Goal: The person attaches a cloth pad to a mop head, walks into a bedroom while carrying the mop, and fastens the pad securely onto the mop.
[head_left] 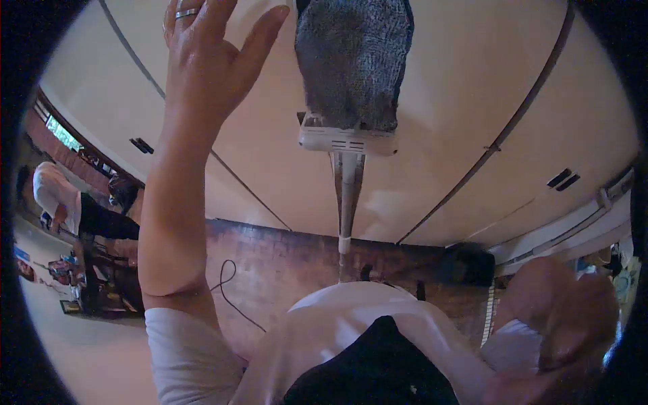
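My left hand (212,47) is raised at the upper left, its thumb stretched away from the other fingers, whose tips run out of the frame. It wears a ring and holds nothing visible. To its right, a dark grey, rough-textured cloth-like piece (354,61) lies over a white vented fixture (347,140) on a pole (348,192). A gap separates the thumb from the grey piece. My right arm (563,310) is bent at the lower right, blurred, and its hand does not show.
Large pale panels (466,101) with dark seams surround the fixture. A looped cable (233,304) lies on the brown floor (270,270). Another person (57,196) bends at the far left, near cluttered furniture (94,277). A dark box-like object (469,264) stands at the right.
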The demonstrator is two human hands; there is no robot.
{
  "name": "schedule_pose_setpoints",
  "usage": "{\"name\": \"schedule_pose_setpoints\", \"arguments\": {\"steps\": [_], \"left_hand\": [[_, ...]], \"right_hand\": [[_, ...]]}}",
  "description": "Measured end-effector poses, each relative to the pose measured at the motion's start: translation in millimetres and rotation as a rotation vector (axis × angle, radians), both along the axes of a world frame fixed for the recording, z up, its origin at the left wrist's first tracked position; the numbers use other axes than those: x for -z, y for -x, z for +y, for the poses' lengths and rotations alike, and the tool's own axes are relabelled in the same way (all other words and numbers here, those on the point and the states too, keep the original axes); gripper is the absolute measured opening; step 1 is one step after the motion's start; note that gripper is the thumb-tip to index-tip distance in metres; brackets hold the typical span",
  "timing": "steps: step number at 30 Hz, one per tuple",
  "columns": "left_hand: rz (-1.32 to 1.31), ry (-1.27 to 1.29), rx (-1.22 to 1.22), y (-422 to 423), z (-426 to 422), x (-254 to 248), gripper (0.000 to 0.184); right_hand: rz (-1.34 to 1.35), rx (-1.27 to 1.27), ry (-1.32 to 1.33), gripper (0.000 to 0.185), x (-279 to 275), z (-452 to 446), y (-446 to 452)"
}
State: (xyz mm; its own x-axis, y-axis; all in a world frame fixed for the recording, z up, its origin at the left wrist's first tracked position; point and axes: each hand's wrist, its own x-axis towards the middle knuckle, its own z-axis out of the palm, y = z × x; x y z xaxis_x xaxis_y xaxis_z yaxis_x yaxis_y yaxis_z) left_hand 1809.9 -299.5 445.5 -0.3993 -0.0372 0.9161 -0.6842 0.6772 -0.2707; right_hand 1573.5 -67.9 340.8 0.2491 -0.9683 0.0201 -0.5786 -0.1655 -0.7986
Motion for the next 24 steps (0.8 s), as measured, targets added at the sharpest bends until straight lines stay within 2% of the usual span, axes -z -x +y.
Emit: {"name": "schedule_pose_setpoints", "arguments": {"steps": [4, 7, 10, 11, 14, 17, 20, 23, 24], "left_hand": [[0.021, -0.086, -0.033, -2.4, 4.6, 1.0, 0.045], [0.014, 0.012, -0.043, -0.9, 2.8, 3.8, 0.037], [0.026, -0.191, 0.128, -10.6, -10.8, 8.0, 0.033], [0.049, -0.25, 0.179, -5.9, -12.5, 8.2, 0.027], [0.326, -0.949, 0.544, 17.7, -18.3, 13.2, 0.032], [0.432, -1.191, 0.607, 24.2, -16.7, 8.2, 0.04], [0.608, -1.285, 0.55, 25.7, -22.2, 5.5, 0.043], [0.61, -1.416, 0.62, 26.4, -20.3, -3.3, 0.06], [0.625, -1.415, 0.656, 26.8, -22.5, -2.2, 0.059]], "right_hand": [[-0.055, 0.027, 0.041, 0.032, -1.7, -8.0, -5.1], [-0.153, 0.061, 0.096, 0.032, -10.8, -23.5, -9.3], [-0.293, 0.164, 0.233, 0.032, -28.6, -51.5, -16.7], [-0.348, 0.202, 0.287, 0.032, -34.4, -64.7, -18.7], [-0.529, 0.307, 0.454, 0.032, -53.7, -112.6, -22.8], [-0.655, 0.39, 0.604, 0.033, -69.0, -161.3, -29.3], [-0.671, 0.466, 0.715, 0.034, -75.9, -194.9, -34.8], [-0.655, 0.547, 0.842, 0.034, -81.8, -213.7, -38.1], [-0.643, 0.532, 0.872, 0.033, -83.7, -214.2, -39.7]]}}
